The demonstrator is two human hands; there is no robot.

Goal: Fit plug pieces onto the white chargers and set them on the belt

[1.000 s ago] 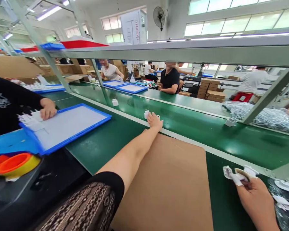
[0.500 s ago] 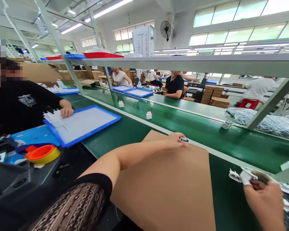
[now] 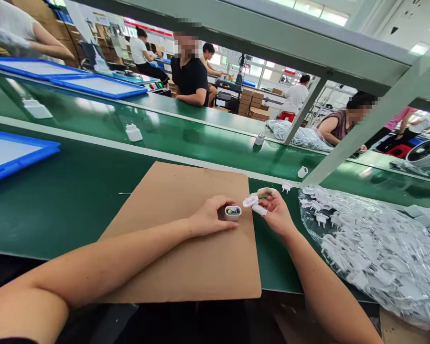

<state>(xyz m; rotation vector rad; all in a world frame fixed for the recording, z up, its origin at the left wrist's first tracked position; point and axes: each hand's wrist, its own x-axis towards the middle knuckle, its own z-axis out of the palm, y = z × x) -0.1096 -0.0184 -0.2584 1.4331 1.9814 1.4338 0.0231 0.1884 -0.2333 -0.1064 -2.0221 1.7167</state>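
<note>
I have the left hand (image 3: 212, 216) grasping the housing (image 3: 232, 217) above the right part of the board (image 3: 186, 258), thumb on the near side, fingers on the far side. The housing's open end faces my viewpoint, and the long axis of that opening runs roughly left to right. The right hand (image 3: 278, 215) pinches the cap (image 3: 250, 201) between thumb and finger, near the board's right edge. I judge the governing relation to be cap to housing: the cap lies just right of the housing and slightly farther from me, not touching it, its long axis tilted up to the right. The right hand is nearer the bag (image 3: 383, 253).
</note>
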